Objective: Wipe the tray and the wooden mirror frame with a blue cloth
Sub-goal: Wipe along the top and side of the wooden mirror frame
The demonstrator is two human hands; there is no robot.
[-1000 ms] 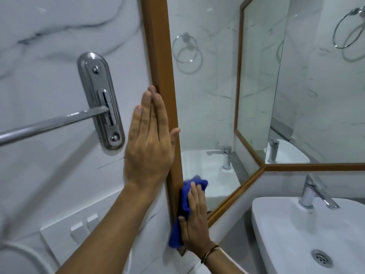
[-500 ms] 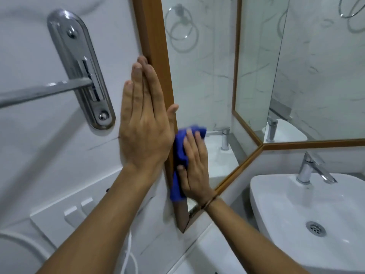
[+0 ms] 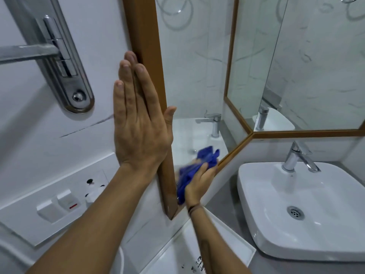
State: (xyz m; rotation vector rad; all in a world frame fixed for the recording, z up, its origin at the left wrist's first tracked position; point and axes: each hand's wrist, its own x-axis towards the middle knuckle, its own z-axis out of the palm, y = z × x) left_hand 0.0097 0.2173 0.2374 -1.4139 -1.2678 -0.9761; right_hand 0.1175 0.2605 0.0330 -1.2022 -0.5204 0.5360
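The wooden mirror frame [image 3: 147,62] runs down the middle of the view, with its lower rail [image 3: 235,149] slanting right. My left hand [image 3: 138,123] lies flat against the frame's outer left edge, fingers straight and together, holding nothing. My right hand [image 3: 199,180] grips a crumpled blue cloth [image 3: 194,169] and presses it near the frame's bottom corner, partly on the glass and the lower rail. A white tray [image 3: 245,254] sits below on the counter, partly hidden by my right forearm.
A white basin [image 3: 296,214] with a chrome tap [image 3: 298,157] stands at the right. A chrome towel-bar bracket [image 3: 65,62] is fixed to the marble wall at left. A white switch and socket plate [image 3: 55,202] sits lower left.
My right hand with the blue cloth has moved down and to the right, from the vertical frame edge toward the bottom corner. My left hand stays flat on the frame. The view has shifted downward.
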